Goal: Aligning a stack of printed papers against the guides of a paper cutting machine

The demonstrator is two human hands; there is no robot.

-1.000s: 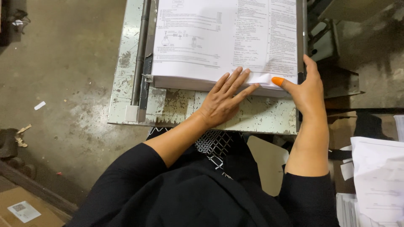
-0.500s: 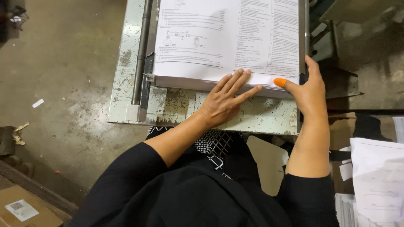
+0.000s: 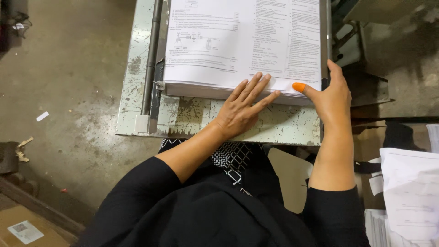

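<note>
A thick stack of printed white sheets (image 3: 238,41) lies on a worn, paint-chipped metal table (image 3: 192,119). My left hand (image 3: 242,110) rests flat at the stack's near edge, fingers spread and lying on the top sheet. My right hand (image 3: 331,93) stands at the stack's near right corner, its thumb wearing an orange rubber tip (image 3: 298,86) pressed on the top sheet while the fingers reach along the right side. Neither hand lifts anything.
A metal rail and guide (image 3: 151,55) run along the stack's left side. Dark machine parts (image 3: 361,50) sit to the right. Another pile of printed sheets (image 3: 411,192) lies at lower right. A cardboard box (image 3: 23,228) and scraps lie on the concrete floor (image 3: 59,68).
Both hands keep their places on the stack; the view has shifted only slightly.
</note>
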